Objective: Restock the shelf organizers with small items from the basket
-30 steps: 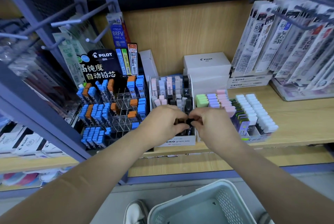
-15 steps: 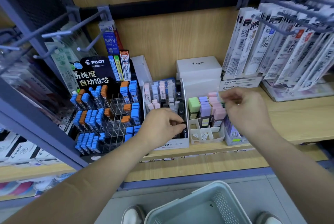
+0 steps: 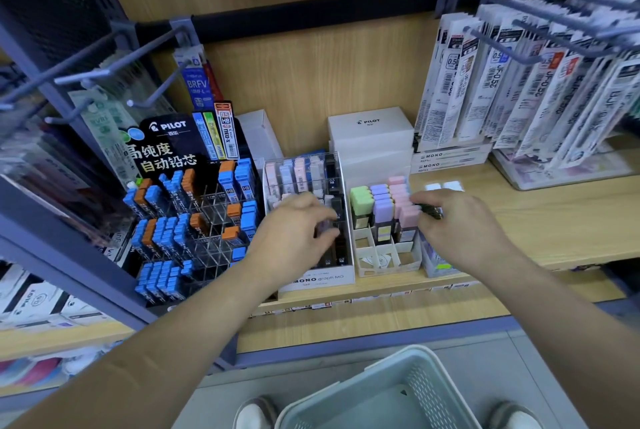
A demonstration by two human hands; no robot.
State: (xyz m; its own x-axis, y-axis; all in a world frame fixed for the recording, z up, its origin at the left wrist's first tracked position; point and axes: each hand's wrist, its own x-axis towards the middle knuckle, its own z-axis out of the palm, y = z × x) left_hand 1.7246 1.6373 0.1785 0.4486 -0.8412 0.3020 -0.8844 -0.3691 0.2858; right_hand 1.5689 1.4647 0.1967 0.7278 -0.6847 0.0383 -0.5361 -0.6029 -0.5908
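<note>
My left hand (image 3: 294,234) hovers over the clear MONO graph organizer (image 3: 322,278), fingers curled round a small pale lead case (image 3: 325,226) that is blurred. To its right, my right hand (image 3: 460,224) pinches a small dark lead case (image 3: 430,211) beside the pink-capped cases (image 3: 401,195) of the white cardboard organizer (image 3: 381,260). That organizer also holds green-capped cases (image 3: 360,198) and purple-capped cases (image 3: 381,202); its front cells hold nothing. The pale grey basket (image 3: 349,382) sits low in front of me, and its visible inside shows no items.
A black Pilot display (image 3: 194,221) with blue and orange lead cases stands left. White Pilot boxes (image 3: 370,138) sit against the back wall. Refill packets (image 3: 519,89) hang from hooks at the right, above bare wooden shelf (image 3: 536,221). Empty metal hooks (image 3: 90,75) jut out at upper left.
My right hand left my left hand at the clear organizer and moved right to the pastel organizer, carrying a dark case. My left hand stayed over the clear organizer.
</note>
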